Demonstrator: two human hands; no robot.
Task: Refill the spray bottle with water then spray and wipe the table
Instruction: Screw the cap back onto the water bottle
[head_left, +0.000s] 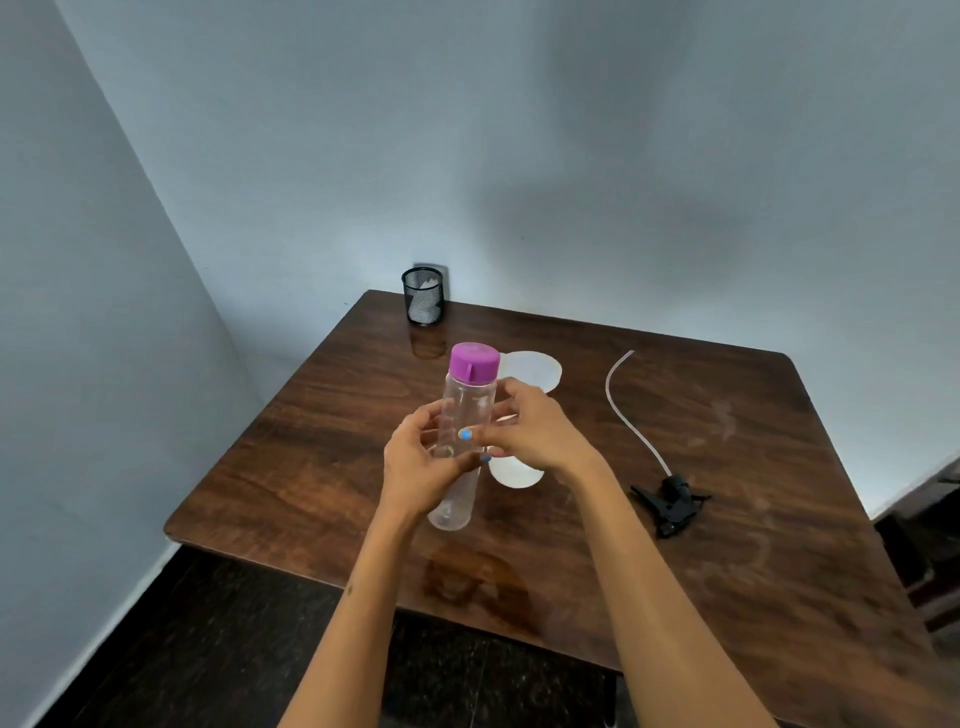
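A clear water bottle (464, 410) with a purple cap (474, 362) stands slightly tilted on the brown table (727, 545). My left hand (415, 467) grips its lower body from the left. My right hand (530, 431) holds its middle from the right, thumb on the front. Behind my right hand stands a white spray bottle body (532, 370) with no head on it, partly hidden. The black spray head (670, 501) lies on the table to the right, its clear tube (618, 400) curving away toward the wall.
A black mesh cup (423, 296) with something white inside stands at the table's far left corner. A wet patch (467, 577) shines near the front edge. Walls close the far and left sides; dark furniture (930, 530) is at the right.
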